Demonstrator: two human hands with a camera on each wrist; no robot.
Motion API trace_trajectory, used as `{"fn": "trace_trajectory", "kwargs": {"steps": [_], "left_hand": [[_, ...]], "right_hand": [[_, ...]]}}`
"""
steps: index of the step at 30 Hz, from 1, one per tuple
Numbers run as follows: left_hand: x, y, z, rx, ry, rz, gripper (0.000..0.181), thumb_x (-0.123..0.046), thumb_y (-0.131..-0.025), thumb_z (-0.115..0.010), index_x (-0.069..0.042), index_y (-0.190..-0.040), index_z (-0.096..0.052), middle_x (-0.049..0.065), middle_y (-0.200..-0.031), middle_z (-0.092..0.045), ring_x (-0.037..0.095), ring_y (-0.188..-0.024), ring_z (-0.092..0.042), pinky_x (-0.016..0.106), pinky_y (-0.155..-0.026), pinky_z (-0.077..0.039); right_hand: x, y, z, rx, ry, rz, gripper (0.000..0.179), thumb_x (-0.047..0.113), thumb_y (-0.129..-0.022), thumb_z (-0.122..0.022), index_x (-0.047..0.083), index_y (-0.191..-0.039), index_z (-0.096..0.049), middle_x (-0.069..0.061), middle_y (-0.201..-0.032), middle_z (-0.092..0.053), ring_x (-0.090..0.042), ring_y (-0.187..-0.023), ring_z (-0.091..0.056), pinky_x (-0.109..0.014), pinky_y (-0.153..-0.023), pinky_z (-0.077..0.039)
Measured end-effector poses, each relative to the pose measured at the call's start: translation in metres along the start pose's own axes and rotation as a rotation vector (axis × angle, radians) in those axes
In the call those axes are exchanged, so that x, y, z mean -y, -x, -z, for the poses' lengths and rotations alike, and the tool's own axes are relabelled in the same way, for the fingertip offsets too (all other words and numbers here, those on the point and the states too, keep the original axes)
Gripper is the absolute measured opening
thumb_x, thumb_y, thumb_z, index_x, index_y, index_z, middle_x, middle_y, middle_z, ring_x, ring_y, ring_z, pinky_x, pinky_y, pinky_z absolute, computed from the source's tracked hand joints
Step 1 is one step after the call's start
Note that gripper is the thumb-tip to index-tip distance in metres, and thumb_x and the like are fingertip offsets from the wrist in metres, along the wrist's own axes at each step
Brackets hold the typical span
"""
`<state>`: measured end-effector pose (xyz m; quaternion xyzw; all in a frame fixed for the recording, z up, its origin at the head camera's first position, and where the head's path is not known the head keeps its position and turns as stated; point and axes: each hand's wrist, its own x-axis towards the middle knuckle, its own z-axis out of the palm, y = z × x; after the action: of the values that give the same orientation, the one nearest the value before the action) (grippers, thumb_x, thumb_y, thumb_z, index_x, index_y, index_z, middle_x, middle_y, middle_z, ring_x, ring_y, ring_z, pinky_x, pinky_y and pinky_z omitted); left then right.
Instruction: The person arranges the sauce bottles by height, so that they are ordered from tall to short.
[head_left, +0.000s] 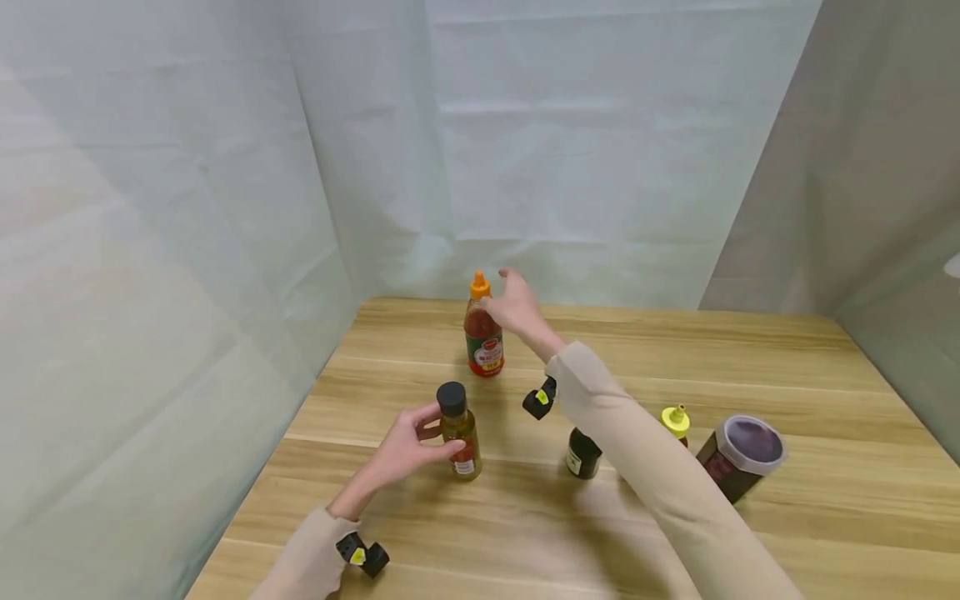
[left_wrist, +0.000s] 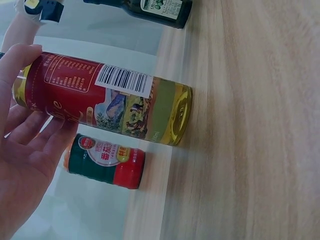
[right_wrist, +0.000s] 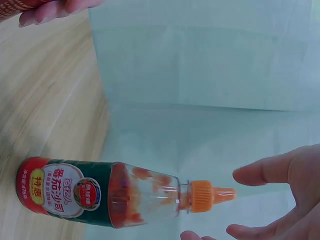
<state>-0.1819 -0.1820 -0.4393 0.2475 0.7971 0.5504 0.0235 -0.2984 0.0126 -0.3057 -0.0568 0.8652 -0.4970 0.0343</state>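
Note:
My left hand grips a glass oil bottle with a black cap, thumb on one side and fingers on the other. In the left wrist view the red label and barcode of this oil bottle face the camera; whether its base touches the table I cannot tell. Farther back stands a ketchup squeeze bottle with an orange nozzle cap and a green label. My right hand is beside its top. In the right wrist view the spread fingers are apart from the orange cap.
Under my right forearm stands a dark bottle, partly hidden. To its right are a yellow-capped squeeze bottle, mostly covered by the sleeve, and a dark jar with a pale-rimmed lid. Pale sheets hang behind the wooden table.

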Motion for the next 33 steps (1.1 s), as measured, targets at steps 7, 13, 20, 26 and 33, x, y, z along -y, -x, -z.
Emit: {"fn": "trace_trajectory", "kwargs": {"steps": [7, 13, 20, 26, 33], "left_hand": [[0.0, 0.003, 0.0, -0.008, 0.006, 0.01, 0.05, -0.011, -0.085, -0.074, 0.0, -0.131, -0.056, 0.019, -0.123, -0.064, 0.004, -0.111, -0.061, 0.036, -0.097, -0.054], [0.0, 0.003, 0.001, -0.012, 0.005, 0.003, 0.051, -0.011, -0.086, -0.073, 0.001, -0.131, -0.055, 0.019, -0.124, -0.064, 0.003, -0.11, -0.061, 0.037, -0.096, -0.055], [0.006, 0.002, 0.002, -0.024, -0.006, -0.006, 0.049, -0.011, -0.086, -0.073, -0.001, -0.131, -0.056, 0.018, -0.124, -0.064, 0.003, -0.11, -0.061, 0.036, -0.095, -0.055], [0.007, 0.001, 0.002, -0.032, -0.003, -0.011, 0.048, -0.011, -0.085, -0.073, -0.002, -0.13, -0.057, 0.019, -0.123, -0.064, 0.002, -0.109, -0.061, 0.036, -0.095, -0.055], [0.007, -0.002, 0.002, -0.041, -0.022, -0.002, 0.047, -0.013, -0.086, -0.073, -0.005, -0.13, -0.057, 0.017, -0.125, -0.064, 0.008, -0.112, -0.061, 0.037, -0.096, -0.055]], "right_hand": [[-0.003, 0.017, 0.008, -0.044, -0.105, 0.071, 0.063, 0.011, -0.093, -0.056, 0.009, -0.149, -0.028, -0.018, -0.149, -0.039, -0.032, -0.133, -0.045, -0.047, -0.104, -0.048], [-0.012, 0.035, 0.012, -0.123, -0.235, 0.233, 0.053, 0.006, -0.095, -0.049, 0.012, -0.145, -0.034, -0.015, -0.14, -0.047, -0.028, -0.12, -0.054, -0.043, -0.095, -0.054], [-0.02, 0.057, 0.014, -0.179, -0.327, 0.354, 0.044, 0.004, -0.096, -0.047, 0.011, -0.139, -0.04, -0.013, -0.132, -0.052, -0.028, -0.115, -0.058, -0.042, -0.097, -0.052], [-0.03, 0.072, 0.016, -0.239, -0.341, 0.445, 0.041, 0.0, -0.095, -0.046, 0.008, -0.135, -0.044, -0.013, -0.125, -0.055, -0.03, -0.109, -0.06, -0.043, -0.09, -0.053], [-0.044, 0.087, 0.02, -0.3, -0.282, 0.54, 0.035, -0.005, -0.094, -0.045, 0.004, -0.127, -0.049, -0.014, -0.117, -0.06, -0.027, -0.104, -0.062, -0.04, -0.084, -0.054]]}}
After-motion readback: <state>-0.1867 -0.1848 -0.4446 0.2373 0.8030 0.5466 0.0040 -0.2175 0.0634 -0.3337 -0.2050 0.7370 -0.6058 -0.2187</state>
